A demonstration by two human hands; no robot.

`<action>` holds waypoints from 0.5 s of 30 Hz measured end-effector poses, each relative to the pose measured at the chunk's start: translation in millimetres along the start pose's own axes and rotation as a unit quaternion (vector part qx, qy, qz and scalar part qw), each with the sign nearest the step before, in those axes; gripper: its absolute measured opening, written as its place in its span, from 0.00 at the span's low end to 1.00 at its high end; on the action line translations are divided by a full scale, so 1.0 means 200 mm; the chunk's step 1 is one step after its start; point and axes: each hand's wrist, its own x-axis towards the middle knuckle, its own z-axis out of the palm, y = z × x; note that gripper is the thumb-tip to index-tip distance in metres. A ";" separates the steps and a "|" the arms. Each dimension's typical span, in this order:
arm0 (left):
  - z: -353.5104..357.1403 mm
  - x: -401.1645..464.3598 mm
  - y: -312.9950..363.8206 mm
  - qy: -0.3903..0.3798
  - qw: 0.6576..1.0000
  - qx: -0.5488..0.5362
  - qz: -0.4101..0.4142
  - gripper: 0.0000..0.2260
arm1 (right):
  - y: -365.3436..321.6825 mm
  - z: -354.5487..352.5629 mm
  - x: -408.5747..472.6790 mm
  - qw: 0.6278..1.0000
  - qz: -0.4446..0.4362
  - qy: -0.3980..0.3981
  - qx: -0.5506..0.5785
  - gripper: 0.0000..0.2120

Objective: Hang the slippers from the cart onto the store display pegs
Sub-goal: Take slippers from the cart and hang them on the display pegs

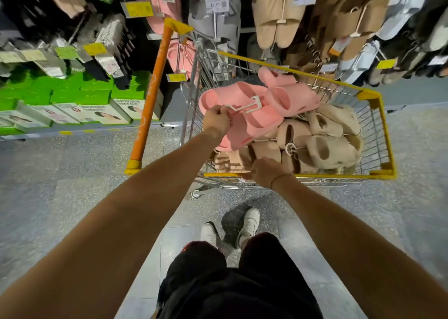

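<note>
Wire shopping cart, yellow rim, orange push bar on its left side, standing on speckled grey floor in front of the display. Inside: a pair of pink slippers on top toward the left, joined by a white plastic hanger; a second pink pair just behind it, toward the far rim; beneath and to the right, a heap of beige slippers, several with white hanger hooks showing among them. How many beige pairs, cannot tell; the lower layers are hidden. On the display beyond the cart: pink slippers, grey ones, beige pairs, darker patterned pairs to the right, all blurred; price tags mostly unreadable. The pegs themselves are hard to make out behind the hanging stock. Green boxes stacked on low shelving at left, print too soft to read. Left hand reaches into the cart, fingers curled and pinching the hook end of the white hanger, the front pink pair tilted up from the pile. Right hand sits at the cart's near rim, fingers curled over the rim; fingertips hidden inside the basket, so the exact hold is unclear.
</note>
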 end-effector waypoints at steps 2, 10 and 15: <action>0.00 0.00 0.01 -0.013 1.000 -0.008 -0.005 0.12 | 0.01 0.04 -0.03 0.999 0.009 0.024 -0.031 0.23; 0.11 -0.04 -0.01 -0.063 0.997 -0.037 -0.009 0.11 | 0.18 0.16 -0.13 0.996 0.046 0.076 -0.024 0.25; 0.28 -0.12 -0.03 -0.082 0.996 -0.030 -0.007 0.10 | 0.36 0.21 -0.25 0.992 0.043 0.117 -0.020 0.13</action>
